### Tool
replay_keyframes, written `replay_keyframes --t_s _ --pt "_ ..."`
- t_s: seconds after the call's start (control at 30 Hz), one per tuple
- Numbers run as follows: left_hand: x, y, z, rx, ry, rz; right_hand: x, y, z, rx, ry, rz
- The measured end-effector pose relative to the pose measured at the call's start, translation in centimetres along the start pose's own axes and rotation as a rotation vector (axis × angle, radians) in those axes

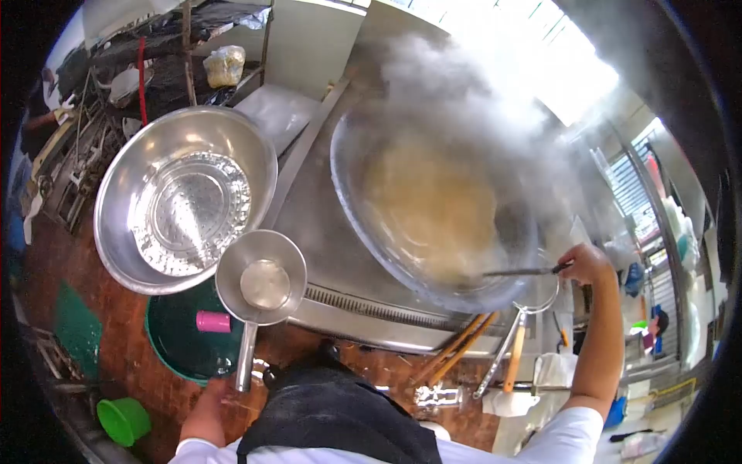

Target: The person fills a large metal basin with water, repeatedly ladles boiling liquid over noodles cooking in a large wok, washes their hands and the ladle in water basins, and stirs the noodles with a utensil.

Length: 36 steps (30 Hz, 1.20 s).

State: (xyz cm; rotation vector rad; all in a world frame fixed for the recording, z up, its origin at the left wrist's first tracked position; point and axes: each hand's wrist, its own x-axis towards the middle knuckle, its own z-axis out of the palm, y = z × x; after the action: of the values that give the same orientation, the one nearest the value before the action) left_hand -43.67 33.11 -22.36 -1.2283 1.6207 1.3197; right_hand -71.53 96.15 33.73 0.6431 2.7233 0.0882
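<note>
My right hand (589, 264) is closed round the dark handle of a long cooking utensil (519, 272). Its far end reaches into a big wok (357, 220) of cloudy, yellowish-brown liquid (433, 205); the liquid and steam hide what shape that end has. Low on the left hangs my left hand (220, 393), beside a dark green tub (166, 340). Its fingers are too blurred to make out. Near it is the handle of a metal saucepan (263, 278), which overlaps the rim of a large steel basin (112, 209).
Thick steam (479, 85) rises over the wok. A wire skimmer (519, 332) and wooden sticks (464, 348) lean at the stove's front edge (371, 321). A pink cup (213, 322) lies in the green tub. A bright green bucket (124, 421) stands on the wet floor (386, 371).
</note>
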Motion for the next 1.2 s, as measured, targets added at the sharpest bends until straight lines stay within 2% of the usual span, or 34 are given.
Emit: replay_keyframes --t_s 0.1,0.13,0.23,0.3,0.4,0.47,0.57,0.63,0.67,0.7,0.73,0.83,0.93,1.0,1.03,1.1,1.17,1.2 --pt "1.8 -0.9 -0.4 -0.07 -0.111 -0.014 -0.1 -0.3 1.2 -0.051 -0.132 -0.14" --pt "2.6 -1.4 -0.4 -0.096 -0.159 -0.035 1.8 1.1 2.5 -0.187 -0.066 -0.354" --pt "3.9 -2.2 0.3 -0.008 -0.085 -0.05 5.0 -1.0 6.5 -0.258 -0.115 -0.33" --pt "6.3 -4.2 0.2 -0.027 -0.143 -0.004 6.2 -4.6 8.3 -0.335 -0.235 -0.197" --pt "3.8 -3.6 0.5 -0.05 -0.119 0.049 11.3 -7.7 11.5 -0.462 -0.155 -0.268" --pt "-1.9 -0.7 0.7 -0.084 -0.061 -0.027 17.1 -7.9 13.5 -0.51 0.035 -0.259" --pt "-2.9 -3.2 0.5 -0.123 -0.075 -0.015 23.0 -9.6 11.5 -0.433 0.242 -0.187" --pt "-3.7 -4.5 0.7 -0.431 -0.133 0.011 26.3 -11.1 8.0 -0.443 0.004 -0.131" --pt "-1.2 -8.1 0.4 -0.531 -0.146 -0.062 26.3 -12.3 6.8 -0.427 -0.062 -0.075" --pt "-1.4 -7.7 0.8 -0.641 -0.164 -0.122 26.3 -13.5 5.7 -0.412 -0.112 -0.018" --pt "-1.3 -7.1 1.3 -0.619 -0.102 -0.188 27.8 -13.5 5.6 -0.454 -0.131 -0.059" --pt "-0.9 -4.9 5.3 -0.215 0.002 -0.089 28.5 -13.7 5.2 -0.446 -0.12 -0.117" --pt "-1.5 -1.3 7.2 -0.19 -0.12 -0.097 28.0 -13.6 5.4 -0.46 -0.108 -0.089" --pt "-4.5 2.0 8.0 -0.248 -0.09 0.021 26.9 -13.2 6.4 -0.478 -0.082 -0.089" --pt "-3.0 1.4 7.9 -0.164 -0.055 0.045 26.0 -12.8 7.3 -0.482 -0.073 -0.083" --pt "-1.1 0.7 6.4 -0.242 -0.151 0.038 24.1 -12.1 10.1 -0.496 -0.051 -0.077" --pt "8.2 -6.7 2.7 -0.451 -0.549 0.169 20.9 -10.6 13.3 -0.44 -0.012 -0.114" --pt "8.5 -7.0 1.6 -0.303 -0.485 0.2 19.4 -9.7 15.2 -0.419 -0.001 -0.106"
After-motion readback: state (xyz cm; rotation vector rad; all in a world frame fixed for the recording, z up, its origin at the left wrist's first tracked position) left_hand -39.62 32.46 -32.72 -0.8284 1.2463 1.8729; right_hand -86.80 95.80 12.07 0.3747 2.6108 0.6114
